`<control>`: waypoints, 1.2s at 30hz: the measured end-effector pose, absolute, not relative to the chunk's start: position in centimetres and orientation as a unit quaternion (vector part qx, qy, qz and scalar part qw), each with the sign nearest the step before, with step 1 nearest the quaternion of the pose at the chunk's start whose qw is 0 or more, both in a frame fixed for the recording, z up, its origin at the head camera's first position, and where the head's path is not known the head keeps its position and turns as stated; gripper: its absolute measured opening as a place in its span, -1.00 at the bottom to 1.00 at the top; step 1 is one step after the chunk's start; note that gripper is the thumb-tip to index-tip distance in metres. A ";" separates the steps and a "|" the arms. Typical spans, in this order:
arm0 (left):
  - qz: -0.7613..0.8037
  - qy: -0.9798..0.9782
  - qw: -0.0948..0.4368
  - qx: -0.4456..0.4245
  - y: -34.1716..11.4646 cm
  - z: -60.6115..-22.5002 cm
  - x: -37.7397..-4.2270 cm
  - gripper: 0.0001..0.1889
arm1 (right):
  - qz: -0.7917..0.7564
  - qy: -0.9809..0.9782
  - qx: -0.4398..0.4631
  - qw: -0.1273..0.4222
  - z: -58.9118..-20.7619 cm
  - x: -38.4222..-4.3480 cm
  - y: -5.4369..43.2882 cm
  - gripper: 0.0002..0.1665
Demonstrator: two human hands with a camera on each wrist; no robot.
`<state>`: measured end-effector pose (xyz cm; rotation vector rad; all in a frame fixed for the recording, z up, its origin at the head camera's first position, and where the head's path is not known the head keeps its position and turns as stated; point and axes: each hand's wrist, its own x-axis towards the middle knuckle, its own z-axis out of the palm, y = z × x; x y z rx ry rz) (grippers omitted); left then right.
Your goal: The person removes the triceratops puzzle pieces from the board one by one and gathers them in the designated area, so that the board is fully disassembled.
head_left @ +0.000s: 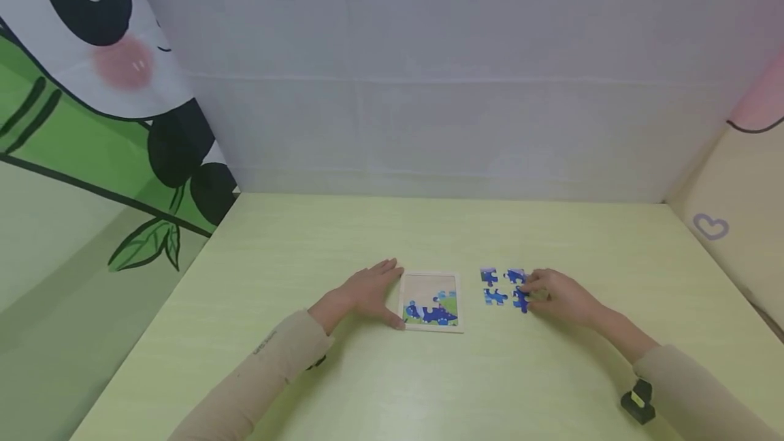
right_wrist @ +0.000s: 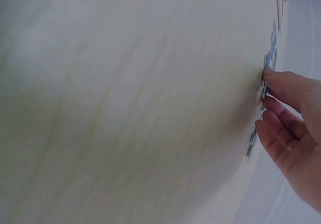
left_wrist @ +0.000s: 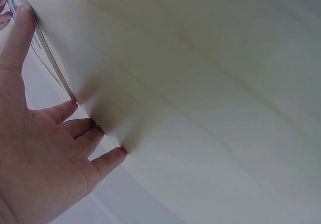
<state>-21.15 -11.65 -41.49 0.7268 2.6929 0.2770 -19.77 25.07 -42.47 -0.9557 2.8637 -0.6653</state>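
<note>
A square puzzle tray (head_left: 430,331) with a pale frame lies flat on the table, its lower part filled with blue and green puzzle pieces (head_left: 436,315). My left hand (head_left: 372,293) spreads along the tray's left side, thumb at the near corner and fingers by the far one. In the left wrist view the thumb (left_wrist: 22,33) rests on the tray's edge. Right of the tray lie several loose blue jigsaw pieces (head_left: 495,297). My right hand (head_left: 563,297) pinches the near-right puzzle piece (head_left: 520,299) between thumb and fingers; its fingers partly cover the far-right puzzle piece (head_left: 514,275).
The pale wooden table (head_left: 306,237) runs back to a white cloth wall (head_left: 429,121). A panda print (head_left: 122,33) hangs at the left, and a panel with a heart outline (head_left: 710,226) stands at the right. A dark wrist device (head_left: 639,401) sits at the right sleeve.
</note>
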 end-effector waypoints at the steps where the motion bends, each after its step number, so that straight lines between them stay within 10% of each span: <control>1: 0.096 0.947 0.168 0.257 -11.7 -41.6 -21.1 0.11 | -0.217 0.925 -0.311 0.025 -42.5 -19.7 25.1 -0.66; 36: 0.084 0.948 0.168 0.257 -11.7 -41.6 -21.2 0.10 | -0.258 0.908 -0.325 0.056 -42.3 -20.9 18.9 -0.56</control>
